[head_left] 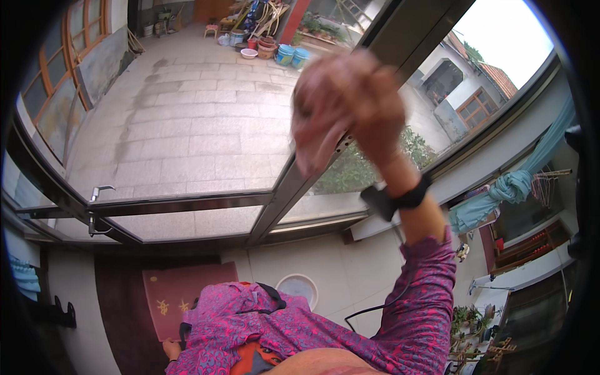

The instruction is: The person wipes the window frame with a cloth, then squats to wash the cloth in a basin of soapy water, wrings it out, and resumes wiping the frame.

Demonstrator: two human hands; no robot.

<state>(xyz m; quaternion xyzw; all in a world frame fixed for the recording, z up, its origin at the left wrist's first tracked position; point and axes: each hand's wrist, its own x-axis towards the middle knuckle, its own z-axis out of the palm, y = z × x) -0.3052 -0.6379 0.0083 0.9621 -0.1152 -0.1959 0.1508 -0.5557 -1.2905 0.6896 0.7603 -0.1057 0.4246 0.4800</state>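
Raised in front of the glass door, my right hand (372, 103) is closed around a pinkish cloth (315, 140), and both are smeared by motion. The cloth hangs over the dark metal upright (284, 187) between two glass panes; whether it touches the metal or the glass I cannot tell. A black band (412, 194) circles my right wrist, with a thin cable trailing from it. Low on the left, my left hand (170, 350) hangs beside my patterned purple clothing, small and partly hidden, so its fingers cannot be made out.
A door handle (97, 194) sits on the frame at left. On the floor lie a red mat (187, 281) and a white basin (314, 287). A knotted teal curtain (509, 187) hangs at right. Outside, buckets (285, 55) stand in a paved courtyard (194, 131).
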